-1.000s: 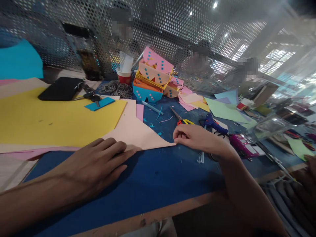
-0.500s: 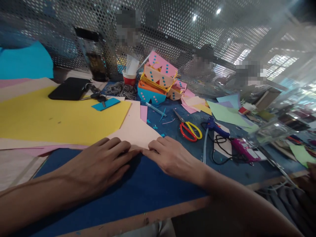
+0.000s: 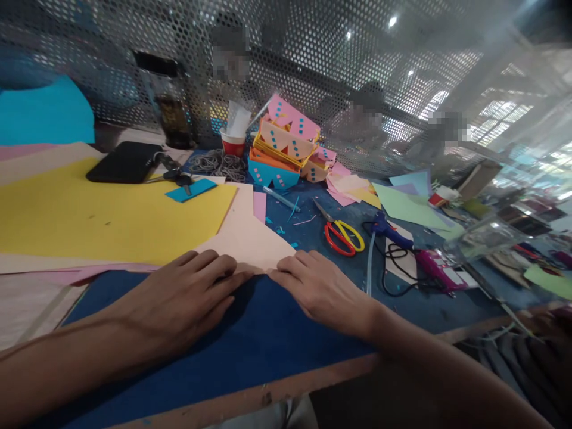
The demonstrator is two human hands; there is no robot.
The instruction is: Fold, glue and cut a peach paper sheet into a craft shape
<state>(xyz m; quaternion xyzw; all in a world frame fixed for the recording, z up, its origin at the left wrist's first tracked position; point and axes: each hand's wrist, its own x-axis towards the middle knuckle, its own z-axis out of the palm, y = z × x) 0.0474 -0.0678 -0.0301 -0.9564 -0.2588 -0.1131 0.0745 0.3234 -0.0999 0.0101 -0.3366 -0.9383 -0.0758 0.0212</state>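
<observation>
A pale peach sheet of paper (image 3: 257, 241) lies in front of me, its near edge under both hands. My left hand (image 3: 196, 289) has its fingers curled and closed on that edge, with the thumb along it. To the right, my right hand (image 3: 324, 289) pinches the same edge, its fingers bent over the paper. A short stretch of edge shows between the two thumbs. Under the peach paper, at the left, spreads a yellow sheet (image 3: 134, 220). Scissors (image 3: 340, 233) with red and yellow handles lie beyond my right hand.
A phone (image 3: 127, 162) and keys (image 3: 179, 174) rest on the yellow sheet, beside a blue strip (image 3: 192, 190). Stacked decorated paper baskets (image 3: 286, 143) stand behind, near a paper cup (image 3: 233, 143). A blue glue gun (image 3: 393, 231) with its cord lies rightward. Perforated metal (image 3: 295, 42) closes the back.
My right hand has slid a little to the right along the paper's edge, widening the gap between the thumbs. My left hand stays in place.
</observation>
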